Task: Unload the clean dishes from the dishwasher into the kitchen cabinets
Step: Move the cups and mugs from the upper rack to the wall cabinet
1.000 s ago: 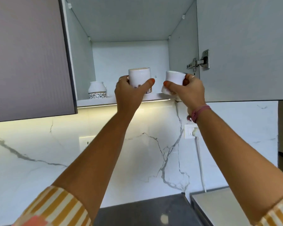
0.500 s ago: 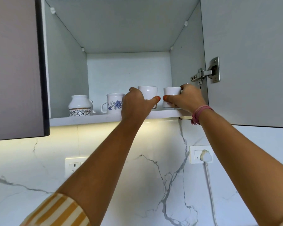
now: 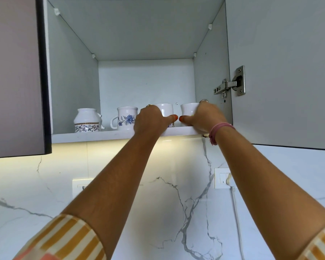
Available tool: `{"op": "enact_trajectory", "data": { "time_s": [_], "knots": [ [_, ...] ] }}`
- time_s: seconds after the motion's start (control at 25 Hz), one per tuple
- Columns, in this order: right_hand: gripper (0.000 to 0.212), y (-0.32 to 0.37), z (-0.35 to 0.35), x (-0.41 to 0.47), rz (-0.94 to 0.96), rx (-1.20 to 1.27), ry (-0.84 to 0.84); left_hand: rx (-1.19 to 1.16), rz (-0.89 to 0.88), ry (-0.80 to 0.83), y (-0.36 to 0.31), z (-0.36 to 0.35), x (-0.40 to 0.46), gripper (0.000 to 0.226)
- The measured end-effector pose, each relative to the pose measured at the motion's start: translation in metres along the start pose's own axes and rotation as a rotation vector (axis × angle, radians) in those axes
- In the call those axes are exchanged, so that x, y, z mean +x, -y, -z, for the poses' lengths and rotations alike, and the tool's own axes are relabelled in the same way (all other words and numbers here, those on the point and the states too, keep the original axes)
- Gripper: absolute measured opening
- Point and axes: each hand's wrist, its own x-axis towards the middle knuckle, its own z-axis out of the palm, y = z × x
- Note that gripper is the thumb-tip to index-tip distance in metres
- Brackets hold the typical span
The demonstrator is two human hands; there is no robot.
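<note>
An open wall cabinet is above me, its bottom shelf [image 3: 94, 136] lit from below. My left hand [image 3: 151, 122] grips a white mug [image 3: 165, 110] that stands on the shelf near the middle. My right hand [image 3: 204, 117] grips a second white cup [image 3: 189, 110] just to its right, close to the cabinet's right wall; this cup also sits on the shelf. My two thumbs nearly touch between the cups. Each hand hides the lower part of its cup.
A white jug with a dark patterned band [image 3: 87, 120] and a mug with a blue flower [image 3: 125, 118] stand on the shelf to the left. The open door with a metal hinge [image 3: 233, 83] is at right, a closed door [image 3: 15, 76] at left. Marble backsplash with sockets [image 3: 223, 178] lies below.
Both cups went from being held in front of the cabinet edge to resting on the shelf. The view has tilted up, so the flower mug shows.
</note>
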Motion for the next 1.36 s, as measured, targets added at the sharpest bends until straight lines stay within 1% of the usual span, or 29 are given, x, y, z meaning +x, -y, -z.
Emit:
{"op": "enact_trajectory", "data": {
  "time_s": [0.08, 0.16, 0.2, 0.32, 0.4, 0.48, 0.56, 0.68, 0.8, 0.92, 1.12, 1.24, 1.36],
  "knots": [
    [0.081, 0.003, -0.002, -0.007, -0.006, 0.007, -0.02, -0.01, 0.003, -0.003, -0.002, 0.002, -0.004, 0.077],
    [0.086, 0.001, -0.003, -0.019, 0.043, 0.105, -0.092, -0.028, -0.004, -0.044, -0.003, 0.006, -0.012, 0.079],
    [0.083, -0.002, -0.003, -0.028, 0.09, 0.175, -0.139, -0.032, -0.006, -0.079, -0.002, 0.009, -0.018, 0.078],
    [0.067, -0.017, -0.002, -0.072, 0.194, 0.353, -0.232, -0.097, -0.023, -0.185, 0.008, 0.019, -0.049, 0.075],
    [0.06, -0.027, 0.001, -0.108, 0.237, 0.339, -0.225, -0.201, -0.096, -0.233, 0.014, 0.026, -0.085, 0.06],
    [0.051, -0.031, 0.006, -0.142, 0.25, 0.309, -0.186, -0.242, -0.177, -0.243, 0.015, 0.034, -0.125, 0.049],
    [0.046, -0.03, 0.012, -0.171, 0.195, 0.341, -0.142, -0.266, -0.192, -0.212, 0.013, 0.045, -0.161, 0.044],
    [0.043, -0.018, 0.035, -0.229, 0.129, 0.448, -0.107, -0.303, -0.156, -0.164, 0.007, 0.087, -0.221, 0.043],
    [0.04, -0.007, 0.066, -0.303, 0.085, 0.587, -0.076, -0.292, -0.153, -0.139, 0.007, 0.137, -0.292, 0.039],
    [0.036, -0.005, 0.095, -0.381, 0.016, 0.679, -0.037, -0.309, -0.103, -0.064, 0.007, 0.174, -0.368, 0.035],
    [0.028, -0.024, 0.142, -0.496, -0.128, 0.704, 0.064, -0.36, 0.058, 0.073, -0.005, 0.212, -0.48, 0.03],
    [0.026, -0.043, 0.167, -0.537, -0.178, 0.692, 0.087, -0.424, 0.137, 0.121, -0.014, 0.224, -0.529, 0.026],
    [0.023, -0.068, 0.188, -0.576, -0.222, 0.662, 0.1, -0.467, 0.184, 0.136, -0.022, 0.222, -0.577, 0.021]
  ]
}}
